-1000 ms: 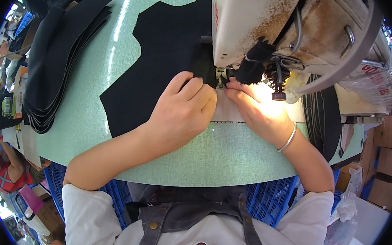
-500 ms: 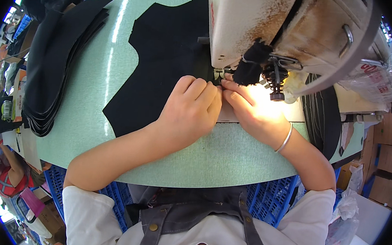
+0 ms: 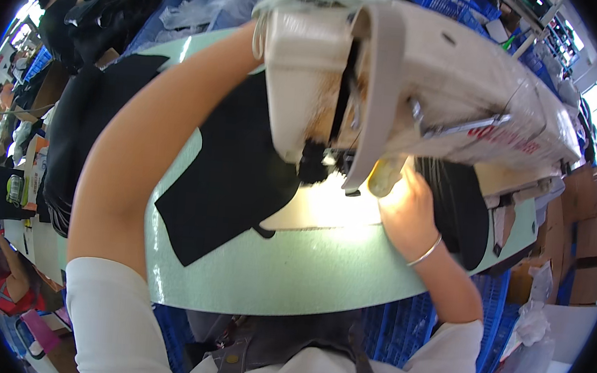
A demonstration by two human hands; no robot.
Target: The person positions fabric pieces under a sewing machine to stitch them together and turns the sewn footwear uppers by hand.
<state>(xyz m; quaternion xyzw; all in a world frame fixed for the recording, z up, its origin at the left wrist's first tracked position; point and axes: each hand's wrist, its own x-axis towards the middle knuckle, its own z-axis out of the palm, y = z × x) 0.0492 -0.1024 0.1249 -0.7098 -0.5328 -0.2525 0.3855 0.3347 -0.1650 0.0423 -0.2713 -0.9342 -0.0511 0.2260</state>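
Note:
A white sewing machine (image 3: 426,77) fills the upper middle, its lamp lighting the bed below the needle. A black cut fabric piece (image 3: 236,181) lies flat on the pale green table (image 3: 291,277), running under the machine head. My left forearm (image 3: 154,147) reaches up past the fabric to the machine's top left, where the hand is hidden behind the machine. My right hand (image 3: 408,213), with a thin bracelet (image 3: 425,251) on the wrist, rests on the lit bed just right of the needle. Its fingers are tucked under the machine head.
A stack of black cut pieces (image 3: 71,140) lies along the table's left side, and more black material (image 3: 462,206) sits right of my right hand. Blue crates (image 3: 399,328) stand under the table. Cardboard boxes (image 3: 589,237) are at the right. Another person (image 3: 4,268) is at lower left.
My left hand has left the fabric by the needle and reached up behind the machine's top. My head has come closer to the machine. My right hand stays by the needle.

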